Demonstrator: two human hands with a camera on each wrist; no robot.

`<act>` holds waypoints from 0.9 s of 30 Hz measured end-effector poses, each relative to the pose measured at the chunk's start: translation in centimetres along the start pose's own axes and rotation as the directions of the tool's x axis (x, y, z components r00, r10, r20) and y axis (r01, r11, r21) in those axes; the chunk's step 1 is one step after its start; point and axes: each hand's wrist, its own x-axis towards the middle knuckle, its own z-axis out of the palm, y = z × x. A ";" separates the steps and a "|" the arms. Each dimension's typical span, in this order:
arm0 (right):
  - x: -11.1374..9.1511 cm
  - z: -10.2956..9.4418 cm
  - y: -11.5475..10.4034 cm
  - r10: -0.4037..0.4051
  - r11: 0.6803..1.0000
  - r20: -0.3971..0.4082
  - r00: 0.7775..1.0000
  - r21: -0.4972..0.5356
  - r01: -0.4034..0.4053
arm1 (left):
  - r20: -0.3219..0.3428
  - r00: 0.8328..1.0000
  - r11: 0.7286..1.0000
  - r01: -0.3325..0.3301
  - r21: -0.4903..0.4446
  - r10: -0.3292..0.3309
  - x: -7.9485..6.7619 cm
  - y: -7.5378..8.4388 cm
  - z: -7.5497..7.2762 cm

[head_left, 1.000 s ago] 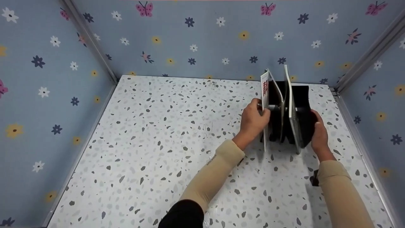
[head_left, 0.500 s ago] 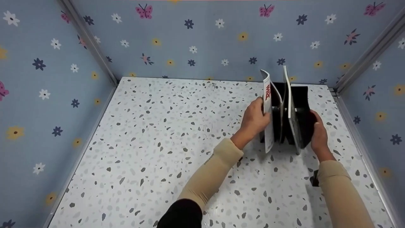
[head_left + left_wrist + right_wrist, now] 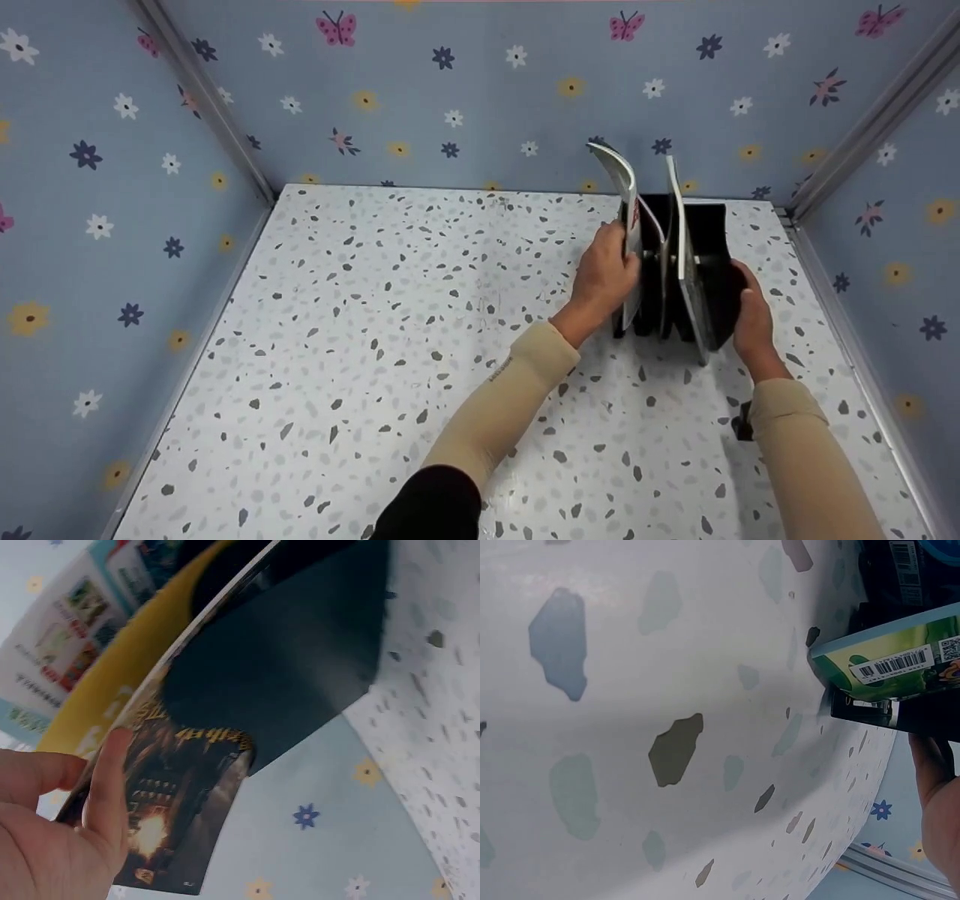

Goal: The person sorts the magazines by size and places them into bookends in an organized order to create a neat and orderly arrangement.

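Note:
A black book rack [image 3: 709, 225] with upright dividers stands at the back right of the tabletop, with books in its slots. My left hand [image 3: 602, 270] pinches a softcover book [image 3: 622, 176] at the rack's left end, and its top bends over to the left. In the left wrist view the dark cover with gold lettering [image 3: 176, 787] shows by my fingers, beside a dark rack panel [image 3: 292, 660]. Against the rack's outer right side rests my right hand [image 3: 754, 322], fingers fairly straight. Another book [image 3: 679, 225] stands in the rack; a green book with a barcode [image 3: 892, 664] shows in the right wrist view.
The speckled white tabletop [image 3: 360, 337] spreads to the left and front. Blue flowered panels [image 3: 480, 90] wall it in at the back and both sides, joined by grey metal corner posts [image 3: 214, 97]. A small black object [image 3: 742, 421] sits at my right sleeve.
The book in my left hand has risen, its lower end now higher, and its top has bent further left. My left hand has shifted slightly upward. The right hand stays at the rack.

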 end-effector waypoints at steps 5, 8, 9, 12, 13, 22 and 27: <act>-0.3 0.0 -1.7 0.036 0.999 0.005 0.999 0.012 -0.036 | -0.011 0.999 0.978 -0.036 0.203 0.039 -0.6 -1.4 2.0; -0.5 0.0 -3.3 0.059 0.998 0.014 0.998 0.028 -0.059 | -0.014 0.999 0.966 -0.029 0.259 0.033 -1.1 -2.1 3.0; -0.6 0.0 -3.8 0.057 0.998 0.014 0.998 0.024 -0.057 | -0.017 0.999 0.964 -0.026 0.263 0.031 -1.2 -2.3 3.2; -0.6 0.0 -4.9 0.053 0.998 0.015 0.999 0.022 -0.053 | -0.017 1.000 0.970 -0.015 0.244 0.019 -1.3 -2.4 3.4; -0.5 0.0 -5.1 0.048 0.999 0.015 0.999 0.024 -0.048 | -0.013 1.000 0.972 -0.011 0.236 0.015 -1.3 -2.4 3.4; -0.2 0.0 -5.3 0.002 0.999 -0.007 1.000 0.034 -0.001 | 0.073 0.997 0.987 0.020 0.157 -0.032 -1.3 -2.1 2.7; -0.7 0.1 -4.9 0.019 0.999 -0.004 1.000 0.043 -0.019 | 0.105 0.993 0.992 0.041 0.120 -0.054 -1.8 -2.6 3.1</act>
